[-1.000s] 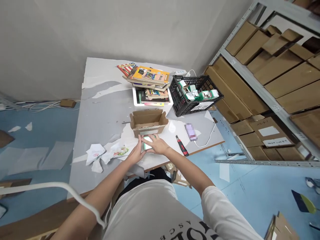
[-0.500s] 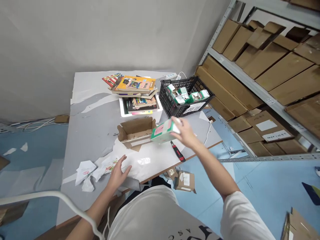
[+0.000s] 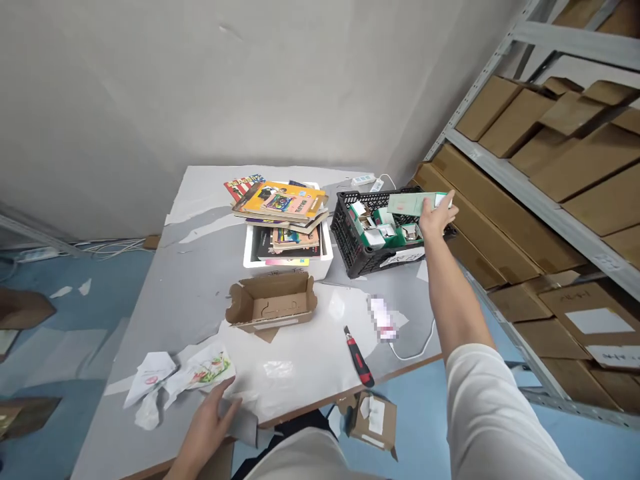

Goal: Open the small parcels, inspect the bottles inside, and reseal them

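Observation:
My right hand (image 3: pixel 438 215) grips one end of a green and white carton (image 3: pixel 411 203), holding it lengthwise over the black plastic crate (image 3: pixel 356 256). Several similar small green and white boxes (image 3: pixel 386 227) sit inside that crate. My left hand (image 3: pixel 213 419) hovers by the table's front edge with its fingers spread and nothing in them. Close to it lie crumpled white printed packaging (image 3: pixel 206 371) and a clear crumpled wrapper. An open brown cardboard box (image 3: pixel 273 301) stands mid-table, with only its bare inside showing.
Books (image 3: pixel 280 203) are heaped on a white foam box (image 3: pixel 249 253). A red and black utility knife (image 3: pixel 359 358) and a blurred-out phone-like item (image 3: pixel 383 319) with a white cable lie at the right. Shelving (image 3: pixel 530 180) holds cartons; a torn box (image 3: pixel 373 421) is on the floor.
My right hand has carried the green and white carton from beside the brown box up and right to the crate. The view has shifted, and my left hand remains near the table's front edge.

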### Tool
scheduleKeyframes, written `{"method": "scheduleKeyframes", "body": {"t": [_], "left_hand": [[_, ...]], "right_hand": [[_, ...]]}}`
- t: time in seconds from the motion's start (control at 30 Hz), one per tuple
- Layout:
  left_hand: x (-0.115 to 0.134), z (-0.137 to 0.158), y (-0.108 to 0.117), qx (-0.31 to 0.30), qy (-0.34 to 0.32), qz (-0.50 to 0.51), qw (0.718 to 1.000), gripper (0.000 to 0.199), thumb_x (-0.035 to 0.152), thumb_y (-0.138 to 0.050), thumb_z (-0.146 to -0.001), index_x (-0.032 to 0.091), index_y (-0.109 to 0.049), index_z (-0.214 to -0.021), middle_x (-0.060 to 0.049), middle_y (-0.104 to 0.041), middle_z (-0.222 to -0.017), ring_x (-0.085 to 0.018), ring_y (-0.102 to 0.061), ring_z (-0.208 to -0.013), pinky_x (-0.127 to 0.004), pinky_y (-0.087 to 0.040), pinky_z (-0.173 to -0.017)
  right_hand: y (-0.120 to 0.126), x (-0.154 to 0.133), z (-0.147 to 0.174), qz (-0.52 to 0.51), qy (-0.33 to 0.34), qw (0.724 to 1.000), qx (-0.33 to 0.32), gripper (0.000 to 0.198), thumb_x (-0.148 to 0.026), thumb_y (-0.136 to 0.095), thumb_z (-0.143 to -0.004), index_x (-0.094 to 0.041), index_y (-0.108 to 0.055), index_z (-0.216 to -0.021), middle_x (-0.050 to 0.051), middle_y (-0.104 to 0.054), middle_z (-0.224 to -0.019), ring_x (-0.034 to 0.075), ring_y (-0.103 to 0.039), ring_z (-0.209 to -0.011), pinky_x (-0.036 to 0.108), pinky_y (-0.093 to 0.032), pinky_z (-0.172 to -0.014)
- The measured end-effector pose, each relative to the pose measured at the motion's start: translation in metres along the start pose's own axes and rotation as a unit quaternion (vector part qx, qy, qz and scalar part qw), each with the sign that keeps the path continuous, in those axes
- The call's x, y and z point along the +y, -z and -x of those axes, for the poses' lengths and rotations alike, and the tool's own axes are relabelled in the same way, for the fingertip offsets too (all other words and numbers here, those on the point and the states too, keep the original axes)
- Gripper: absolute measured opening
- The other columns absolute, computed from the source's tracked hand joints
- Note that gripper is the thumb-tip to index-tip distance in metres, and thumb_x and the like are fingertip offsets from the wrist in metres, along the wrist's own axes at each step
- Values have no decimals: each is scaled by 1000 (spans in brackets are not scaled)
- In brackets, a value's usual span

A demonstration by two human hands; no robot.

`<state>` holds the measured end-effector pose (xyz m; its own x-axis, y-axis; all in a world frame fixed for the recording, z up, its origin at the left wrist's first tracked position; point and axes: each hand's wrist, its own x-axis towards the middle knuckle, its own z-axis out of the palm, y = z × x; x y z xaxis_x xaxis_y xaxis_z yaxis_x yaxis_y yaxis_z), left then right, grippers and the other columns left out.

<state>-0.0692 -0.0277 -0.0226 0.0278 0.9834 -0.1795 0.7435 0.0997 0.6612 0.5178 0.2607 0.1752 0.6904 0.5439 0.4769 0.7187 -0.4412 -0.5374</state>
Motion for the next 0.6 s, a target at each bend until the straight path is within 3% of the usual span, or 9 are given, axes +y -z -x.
{"method": "scheduleKeyframes", "body": {"t": [0.13,0.3,0.47,0.53,0.6], "left_hand": [[-4,15,-3,-3,49,3,999,43,56,-53,-72,34,-68,-106,-4,-72,-104,-33,-69,-86,-47,-59,-66],[-4,32,-8,-26,105,16,994,42,54,-54,-73,29,-66,-104,-7,-71,-110,-33,-69,-94,-45,-60,-71],[-11,41,-17,-21,118,28,992,41,53,-54,-73,30,-64,-106,-7,-70,-114,-34,-66,-105,-46,-60,-73],[-12,43,-19,-26,122,28,992,43,52,-55,-74,28,-63,-108,-8,-69,-115,-34,-64,-108,-46,-60,-74],[-12,44,-19,-33,120,27,992,44,52,-54,-75,26,-62,-110,-10,-69,-117,-34,-64,-109,-45,-59,-76]], "right_hand": [[-59,-11,-2,13,-38,996,-78,78,-47,-45,-88,-21,-9,-153,19,-27,-135,35,-36,-124,52,-25,-106],[-113,-15,9,68,-41,979,-186,80,-45,-49,-87,-17,-12,-152,24,-24,-141,36,-34,-128,47,-25,-106],[-137,-3,28,176,2,912,-369,75,-47,-44,-90,-12,-18,-151,28,-28,-145,36,-32,-134,49,-24,-107],[-140,3,32,206,21,893,-401,70,-48,-36,-93,-11,-21,-150,28,-30,-146,36,-30,-136,53,-22,-108],[-137,8,31,214,42,891,-399,67,-48,-31,-94,-9,-26,-149,28,-31,-147,36,-30,-137,56,-21,-109]]}}
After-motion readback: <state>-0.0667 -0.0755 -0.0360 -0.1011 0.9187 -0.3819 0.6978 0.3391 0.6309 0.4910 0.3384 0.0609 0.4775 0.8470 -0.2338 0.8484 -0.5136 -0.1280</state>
